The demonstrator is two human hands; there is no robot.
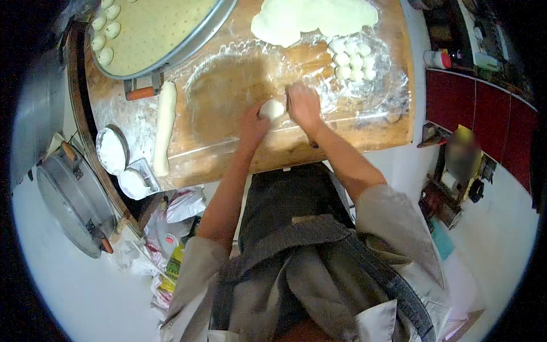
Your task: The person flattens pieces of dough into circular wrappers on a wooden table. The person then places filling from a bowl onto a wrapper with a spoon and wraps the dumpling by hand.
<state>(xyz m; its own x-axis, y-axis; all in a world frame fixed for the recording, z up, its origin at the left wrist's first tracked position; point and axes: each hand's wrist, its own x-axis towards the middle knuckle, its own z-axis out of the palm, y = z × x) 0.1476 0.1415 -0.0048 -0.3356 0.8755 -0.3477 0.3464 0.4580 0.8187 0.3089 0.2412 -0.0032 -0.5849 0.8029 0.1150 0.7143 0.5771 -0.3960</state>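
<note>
"Where is the dough round (272,109)?"
"It is lying near the front edge of the floured wooden table (222,97), between the hands. The left hand (254,123) is pinching its side between thumb and fingers."
"And the right hand (304,106)?"
"It is closing around a slim dark rod (314,144), just beside the dough; its fingers are blurring."
"What is surrounding them?"
"Small dough pieces (353,59) are clustering beyond the right hand, below a flat dough sheet (316,21). Leftward, a dough log (165,128) is lying near a perforated round tray (162,34) that is holding pleated buns (113,29)."
</note>
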